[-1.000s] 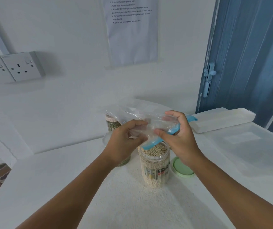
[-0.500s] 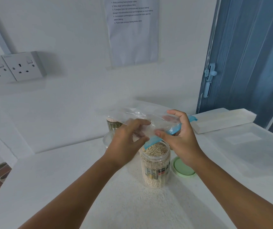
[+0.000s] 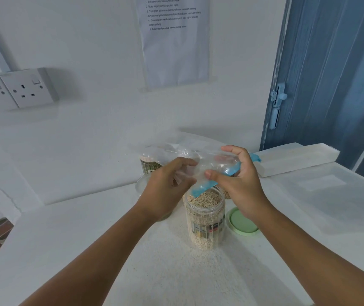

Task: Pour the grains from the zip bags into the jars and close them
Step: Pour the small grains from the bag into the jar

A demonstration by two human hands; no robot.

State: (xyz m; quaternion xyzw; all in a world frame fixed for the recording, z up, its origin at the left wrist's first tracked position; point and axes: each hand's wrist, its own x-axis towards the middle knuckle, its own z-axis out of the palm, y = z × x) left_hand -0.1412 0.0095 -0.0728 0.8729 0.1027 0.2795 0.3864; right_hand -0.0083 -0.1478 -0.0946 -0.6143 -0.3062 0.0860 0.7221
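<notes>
A clear zip bag [image 3: 212,165] with a blue zip strip hangs tilted just above an open plastic jar [image 3: 205,226] filled nearly to the brim with pale grains. The bag looks almost empty. My left hand [image 3: 165,191] pinches its left side and my right hand [image 3: 240,182] grips its zip edge. The jar's green lid [image 3: 241,221] lies flat on the white table to the right of the jar. A second jar [image 3: 149,165] with green grains stands behind, partly hidden by the bag and my left hand.
A clear round lid or container [image 3: 140,185] sits behind my left hand. A long white box [image 3: 295,159] lies at the back right near the blue door [image 3: 331,74]. A wall socket [image 3: 22,89] and a printed sheet [image 3: 174,40] hang on the wall.
Both hands have shifted slightly with the bag over the jar, my right hand lifting its end a little. The jar and lid have not moved.
</notes>
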